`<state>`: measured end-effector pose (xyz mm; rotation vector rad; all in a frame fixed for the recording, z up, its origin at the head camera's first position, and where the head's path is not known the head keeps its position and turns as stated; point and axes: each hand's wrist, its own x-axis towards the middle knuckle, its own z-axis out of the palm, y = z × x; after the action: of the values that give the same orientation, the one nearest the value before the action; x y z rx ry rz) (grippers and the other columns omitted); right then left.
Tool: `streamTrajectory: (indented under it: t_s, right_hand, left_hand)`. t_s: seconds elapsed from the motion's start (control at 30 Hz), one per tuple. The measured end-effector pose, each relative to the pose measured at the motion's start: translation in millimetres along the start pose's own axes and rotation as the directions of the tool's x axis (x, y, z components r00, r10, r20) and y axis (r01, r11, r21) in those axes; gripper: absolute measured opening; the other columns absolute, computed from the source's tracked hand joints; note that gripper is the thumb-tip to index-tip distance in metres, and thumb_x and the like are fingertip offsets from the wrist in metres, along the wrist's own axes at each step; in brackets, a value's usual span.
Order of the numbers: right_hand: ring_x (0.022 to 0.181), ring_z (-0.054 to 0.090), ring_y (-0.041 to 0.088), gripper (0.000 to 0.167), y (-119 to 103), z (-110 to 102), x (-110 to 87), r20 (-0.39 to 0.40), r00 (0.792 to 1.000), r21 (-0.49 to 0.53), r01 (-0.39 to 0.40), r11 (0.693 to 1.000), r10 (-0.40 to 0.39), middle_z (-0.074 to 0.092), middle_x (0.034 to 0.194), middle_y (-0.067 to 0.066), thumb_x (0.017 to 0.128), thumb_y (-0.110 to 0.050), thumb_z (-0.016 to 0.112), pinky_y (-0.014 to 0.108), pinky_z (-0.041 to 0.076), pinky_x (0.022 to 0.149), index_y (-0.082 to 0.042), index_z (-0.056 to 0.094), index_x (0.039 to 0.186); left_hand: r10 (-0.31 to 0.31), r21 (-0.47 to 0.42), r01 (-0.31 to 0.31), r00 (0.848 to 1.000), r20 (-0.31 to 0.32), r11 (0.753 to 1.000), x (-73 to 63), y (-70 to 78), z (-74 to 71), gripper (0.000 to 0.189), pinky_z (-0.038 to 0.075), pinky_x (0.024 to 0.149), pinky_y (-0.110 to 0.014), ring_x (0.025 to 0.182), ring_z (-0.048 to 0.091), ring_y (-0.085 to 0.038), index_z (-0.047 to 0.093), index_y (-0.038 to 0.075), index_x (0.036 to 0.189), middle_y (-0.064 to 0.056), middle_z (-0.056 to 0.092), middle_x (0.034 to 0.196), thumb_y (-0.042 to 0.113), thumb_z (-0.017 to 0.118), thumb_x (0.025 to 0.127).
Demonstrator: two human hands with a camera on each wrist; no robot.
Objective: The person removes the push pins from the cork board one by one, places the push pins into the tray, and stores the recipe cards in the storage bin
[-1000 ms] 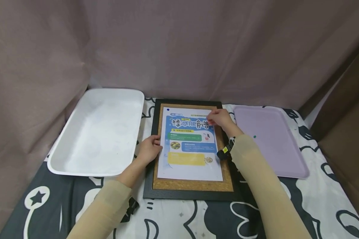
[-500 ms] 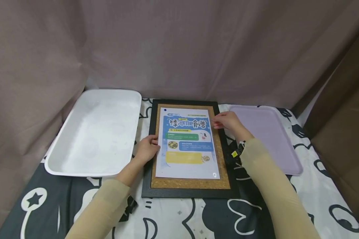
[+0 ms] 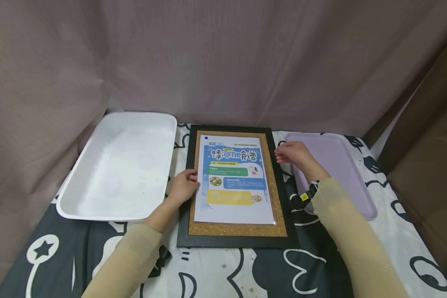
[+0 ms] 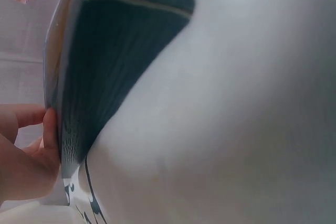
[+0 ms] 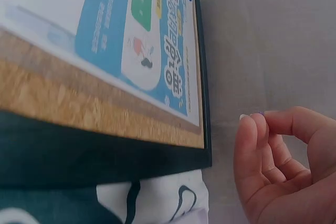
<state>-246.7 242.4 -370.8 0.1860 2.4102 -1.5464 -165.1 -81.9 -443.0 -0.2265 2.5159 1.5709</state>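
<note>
A printed poster sheet (image 3: 234,211), white with blue, green and yellow blocks, lies on a corkboard (image 3: 238,229) with a black frame. A small blue thumbtack (image 3: 206,138) sits at the sheet's upper left corner. My left hand (image 3: 182,186) rests at the board's left side, fingertips at the sheet's edge; in the left wrist view its fingers (image 4: 50,129) touch that edge. My right hand (image 3: 296,156) is beyond the board's right edge, thumb and finger pinched together. Between its fingertips, the right wrist view shows a speck of a violet-blue thumbtack (image 5: 261,113), mostly hidden.
To the left stands a large white tray (image 3: 115,165). On the right lies a flat lilac tray (image 3: 342,178), partly behind the right hand and forearm. A black-and-white patterned cloth (image 3: 223,269) covers the table, and a grey-brown curtain (image 3: 223,62) hangs behind.
My right hand has moved from the sheet's upper right corner rightward, off the board toward the lilac tray. The left hand has stayed at the sheet's left edge.
</note>
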Motion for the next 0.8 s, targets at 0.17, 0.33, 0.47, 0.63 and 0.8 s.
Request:
streamTrajectory:
  t_s: [0.17,0.33,0.47,0.63,0.8]
  right_hand:
    - [0.055,0.058,-0.001,0.007,5,-12,-6.1,0.014,1.000,0.030,0.011,0.999,-0.011,0.058,0.058,-0.010,0.088,-0.005,0.053,0.017,0.054,0.060,0.002,0.055,0.086]
    - [0.056,0.059,-0.001,0.005,10,-24,-11.3,0.024,1.000,0.058,0.000,0.998,-0.002,0.059,0.058,-0.011,0.088,-0.003,0.051,0.016,0.054,0.059,0.000,0.055,0.086]
    - [0.056,0.059,-0.001,0.007,13,-31,-14.1,0.020,1.000,0.050,-0.008,0.999,0.007,0.060,0.058,-0.011,0.089,-0.004,0.051,0.016,0.054,0.060,0.002,0.054,0.091]
    - [0.056,0.060,-0.001,0.008,20,-39,-16.5,0.013,1.000,0.056,-0.010,0.998,0.009,0.061,0.059,-0.011,0.089,-0.004,0.052,0.015,0.054,0.059,0.003,0.055,0.091]
    - [0.056,0.060,-0.002,0.007,27,-47,-19.5,-0.008,1.000,0.019,-0.015,1.000,0.015,0.060,0.059,-0.012,0.089,-0.005,0.052,0.015,0.053,0.059,-0.001,0.057,0.087]
  left_hand:
    - [-0.002,0.000,0.002,1.000,-0.002,1.000,1.0,-0.6,0.5,0.046,0.054,0.064,-0.024,0.084,0.063,-0.021,0.051,-0.001,0.130,-0.016,0.064,0.102,0.002,0.060,0.084]
    - [-0.003,0.003,0.003,1.000,0.001,1.000,1.4,-0.6,0.3,0.047,0.054,0.064,-0.024,0.084,0.063,-0.020,0.050,-0.002,0.130,-0.016,0.064,0.102,0.002,0.060,0.085]
    - [0.003,0.009,-0.003,1.000,0.001,1.000,1.3,-0.4,0.0,0.047,0.054,0.064,-0.024,0.084,0.064,-0.021,0.050,-0.002,0.130,-0.016,0.065,0.102,0.002,0.060,0.084]
    - [-0.003,0.007,0.003,1.000,0.003,1.000,0.5,0.8,-0.3,0.047,0.055,0.065,-0.024,0.085,0.063,-0.021,0.050,-0.001,0.131,-0.016,0.064,0.103,0.002,0.060,0.085]
    - [-0.004,0.012,0.004,1.000,0.006,1.000,1.0,0.6,-0.1,0.047,0.055,0.066,-0.025,0.086,0.063,-0.021,0.050,-0.001,0.131,-0.016,0.064,0.103,0.003,0.060,0.085]
